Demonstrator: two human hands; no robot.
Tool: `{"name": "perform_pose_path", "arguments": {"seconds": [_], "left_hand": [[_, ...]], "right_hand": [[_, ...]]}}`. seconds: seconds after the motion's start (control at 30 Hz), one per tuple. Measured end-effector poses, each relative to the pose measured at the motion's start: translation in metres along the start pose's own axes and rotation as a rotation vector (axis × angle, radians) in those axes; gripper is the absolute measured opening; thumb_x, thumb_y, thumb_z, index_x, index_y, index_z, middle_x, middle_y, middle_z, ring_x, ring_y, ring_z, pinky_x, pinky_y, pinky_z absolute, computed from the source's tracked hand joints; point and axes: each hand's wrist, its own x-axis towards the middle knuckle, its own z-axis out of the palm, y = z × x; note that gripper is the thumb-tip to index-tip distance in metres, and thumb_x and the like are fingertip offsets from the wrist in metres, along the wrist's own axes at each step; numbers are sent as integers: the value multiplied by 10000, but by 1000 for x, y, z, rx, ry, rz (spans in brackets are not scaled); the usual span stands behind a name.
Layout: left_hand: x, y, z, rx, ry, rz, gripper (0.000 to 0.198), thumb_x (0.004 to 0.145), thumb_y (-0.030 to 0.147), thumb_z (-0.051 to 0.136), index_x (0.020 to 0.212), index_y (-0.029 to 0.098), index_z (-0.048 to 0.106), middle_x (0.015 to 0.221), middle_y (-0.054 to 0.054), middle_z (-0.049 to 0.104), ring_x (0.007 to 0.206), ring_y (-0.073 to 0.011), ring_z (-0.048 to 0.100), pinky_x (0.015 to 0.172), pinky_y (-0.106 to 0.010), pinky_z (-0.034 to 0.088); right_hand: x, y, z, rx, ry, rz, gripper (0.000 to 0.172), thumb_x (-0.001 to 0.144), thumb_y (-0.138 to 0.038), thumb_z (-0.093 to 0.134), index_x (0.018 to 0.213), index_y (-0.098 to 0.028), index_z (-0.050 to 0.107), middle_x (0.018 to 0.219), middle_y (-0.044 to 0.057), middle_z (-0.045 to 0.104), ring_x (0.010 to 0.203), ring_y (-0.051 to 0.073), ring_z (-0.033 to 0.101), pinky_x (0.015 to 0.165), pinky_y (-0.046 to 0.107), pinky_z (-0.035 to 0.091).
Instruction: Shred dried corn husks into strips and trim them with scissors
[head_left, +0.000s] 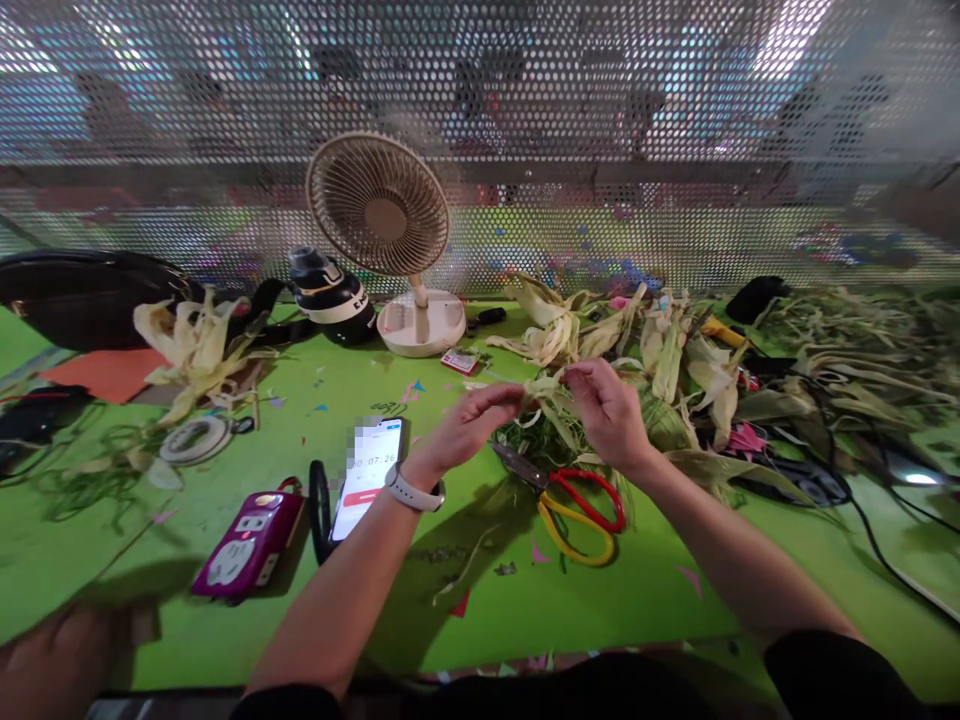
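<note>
Both hands meet above the green table around a pale green piece of corn husk (553, 400). My left hand (487, 412), with a grey-banded watch on its wrist, has its fingers closed on the husk's left side. On the other side, my right hand (606, 408) pinches the husk between thumb and fingers. The fingertips are small and partly hidden by the husk. Just below lie scissors (574, 508) with one red and one yellow handle, blades pointing up and left. Green shredded fibres sit behind and under the hands.
A fan (379, 210) and a black bottle (330, 300) stand at the back before a perforated metal screen. A phone (371, 475) and a purple power strip (251, 540) lie left. Husks (664, 345) and cables fill the right. Another person's blurred hand (64, 655) is lower left.
</note>
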Motion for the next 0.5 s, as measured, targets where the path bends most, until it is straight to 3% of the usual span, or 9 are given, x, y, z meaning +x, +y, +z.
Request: {"name": "perform_pose_path", "arguments": {"seconds": [0.1,0.2,0.3,0.5], "left_hand": [[-2,-3,9,-99,40,-27,159,810,319,582,848,181,652,860,-33,661,878,-175,592,797,-285,471],[-4,-2,21,-215,65,-83,234,832,418,570,813,185,581,711,9,589,644,-114,534,609,-230,441],[-4,1,29,-250,177,-159,281,831,467,570,768,202,503,559,60,455,466,-77,408,442,-195,327],[-3,1,36,-208,260,-109,289,831,452,576,742,191,492,655,38,506,581,-92,477,555,-209,409]], "right_hand": [[-5,1,7,-39,-63,-27,211,940,-362,417,936,-215,569,740,21,612,617,141,546,594,239,390],[-9,3,11,-94,-97,-41,205,937,-343,410,963,-217,570,742,31,632,585,147,567,567,241,383],[-12,3,14,-152,-114,-57,223,939,-345,394,972,-222,576,746,39,644,577,151,583,553,242,381],[-14,4,16,-254,-98,-154,269,944,-332,369,957,-197,601,708,63,660,558,158,577,544,255,365]]}}
